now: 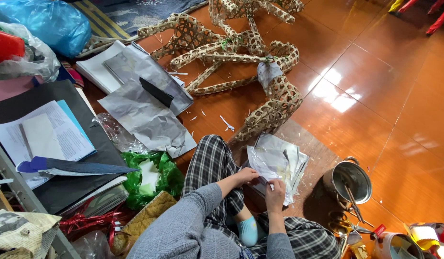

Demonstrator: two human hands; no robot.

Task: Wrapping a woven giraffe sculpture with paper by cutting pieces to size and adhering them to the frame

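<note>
The person sits on the glossy orange tiled floor with legs in checked trousers folded, so the work lies within easy reach just past the knee. Both hands meet over a stack of crumpled white paper sheets lying on the floor at the foot of a woven bamboo frame. The left hand presses down on the stack's near left edge, seemingly to steady it, its grip closed lightly on the paper's margin. The right hand pinches the near edge of a sheet between thumb and fingers, as if to lift or peel it. The stack's long axis runs from near the hands away toward the frame, tilted a little rightward, its far corners pointing at the frame's base. To the right stands a steel pot with a utensil in it, with scissors just beside it. To the left lie a green plastic bag and larger grey paper sheets.
</note>
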